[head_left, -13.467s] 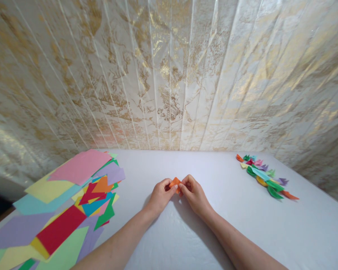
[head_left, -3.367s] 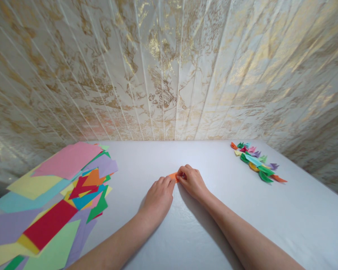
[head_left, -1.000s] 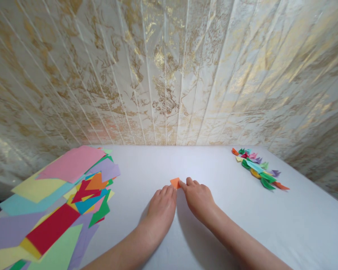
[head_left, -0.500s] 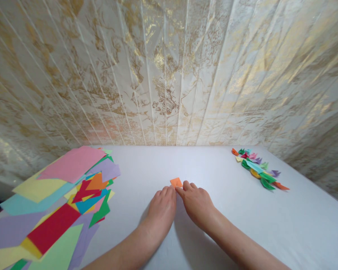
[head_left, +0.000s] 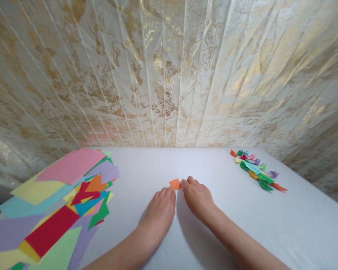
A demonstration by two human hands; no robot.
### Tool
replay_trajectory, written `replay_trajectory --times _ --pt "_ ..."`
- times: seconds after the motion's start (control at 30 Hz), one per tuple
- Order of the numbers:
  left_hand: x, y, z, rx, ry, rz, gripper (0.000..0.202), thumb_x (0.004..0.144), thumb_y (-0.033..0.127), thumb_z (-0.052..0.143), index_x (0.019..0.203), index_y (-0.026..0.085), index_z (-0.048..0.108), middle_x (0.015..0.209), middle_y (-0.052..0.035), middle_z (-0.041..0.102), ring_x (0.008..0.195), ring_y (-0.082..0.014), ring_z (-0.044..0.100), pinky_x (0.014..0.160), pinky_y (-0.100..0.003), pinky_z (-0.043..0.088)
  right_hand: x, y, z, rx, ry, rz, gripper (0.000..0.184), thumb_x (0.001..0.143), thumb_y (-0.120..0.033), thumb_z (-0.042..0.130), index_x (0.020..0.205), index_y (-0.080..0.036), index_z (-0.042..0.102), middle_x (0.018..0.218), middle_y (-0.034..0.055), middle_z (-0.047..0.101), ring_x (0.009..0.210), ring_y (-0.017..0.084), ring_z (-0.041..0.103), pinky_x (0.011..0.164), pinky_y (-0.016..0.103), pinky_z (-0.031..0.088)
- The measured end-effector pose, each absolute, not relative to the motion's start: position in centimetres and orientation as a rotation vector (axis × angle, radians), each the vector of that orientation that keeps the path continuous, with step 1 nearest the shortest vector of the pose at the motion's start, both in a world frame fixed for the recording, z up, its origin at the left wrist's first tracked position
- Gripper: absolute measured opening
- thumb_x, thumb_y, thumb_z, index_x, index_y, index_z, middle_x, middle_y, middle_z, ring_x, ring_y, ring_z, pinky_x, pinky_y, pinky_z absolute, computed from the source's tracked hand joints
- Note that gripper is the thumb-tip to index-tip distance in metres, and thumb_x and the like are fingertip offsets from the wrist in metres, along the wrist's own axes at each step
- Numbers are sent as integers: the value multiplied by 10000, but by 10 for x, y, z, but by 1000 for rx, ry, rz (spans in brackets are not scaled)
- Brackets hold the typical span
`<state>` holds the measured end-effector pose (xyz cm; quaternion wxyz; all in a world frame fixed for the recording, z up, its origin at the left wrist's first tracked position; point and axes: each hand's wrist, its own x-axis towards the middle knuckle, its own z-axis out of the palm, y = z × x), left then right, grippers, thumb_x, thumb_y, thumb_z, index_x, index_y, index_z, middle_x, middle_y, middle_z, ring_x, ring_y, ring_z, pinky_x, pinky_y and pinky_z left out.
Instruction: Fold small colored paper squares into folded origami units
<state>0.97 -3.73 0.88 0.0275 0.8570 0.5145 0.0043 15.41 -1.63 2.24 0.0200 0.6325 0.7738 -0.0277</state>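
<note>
A small orange piece of paper (head_left: 174, 184) lies at the middle of the white table, between my two hands. My left hand (head_left: 162, 202) is at its near left edge, fingers curled together and closed on that edge. On the other side, my right hand (head_left: 197, 193) has its fingers bent and closed at the paper's right corner. The fingertips and thumbs are mostly hidden behind the backs of my hands, and so is part of the paper.
Coloured paper sheets and scraps overlap on the left, among them a pink sheet (head_left: 73, 165) and a red rectangle (head_left: 52, 229). Several small folded paper pieces (head_left: 266, 184) lie in a group at the right. A gold-patterned curtain (head_left: 169, 75) hangs behind the white table (head_left: 146, 161).
My right hand has shifted slightly right, and its outstretched finger has drawn back from the paper's near edge to its right corner. More of the orange paper shows. My left hand has barely moved.
</note>
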Motion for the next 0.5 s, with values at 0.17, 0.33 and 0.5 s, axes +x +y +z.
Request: replay_trajectory --times 0.17,0.33,0.5 --pt "5 -25 14 2545 1531 163 320 877 49 415 1094 163 621 1097 -89 633 1044 -224 581 918 -368 477 147 -21 20 1880 2510 -88 274 887 -70 444 1058 -188 622 1100 105 624 976 241 600 742 320 416" --pt "-9 -3 8 2375 1681 448 342 885 45 401 1102 198 616 1090 -58 620 1025 -180 571 928 -329 457 144 -18 11 1865 2586 -98 285 899 -69 430 1076 -187 620 1130 90 635 1015 243 585 826 351 413" --pt "-14 6 -7 2320 1669 576 373 840 31 439 1104 219 623 1118 -51 620 1074 -193 556 964 -340 445 144 -15 9 1843 2640 -157 305 904 -57 418 1102 -178 617 1153 87 640 1056 224 581 895 342 396"
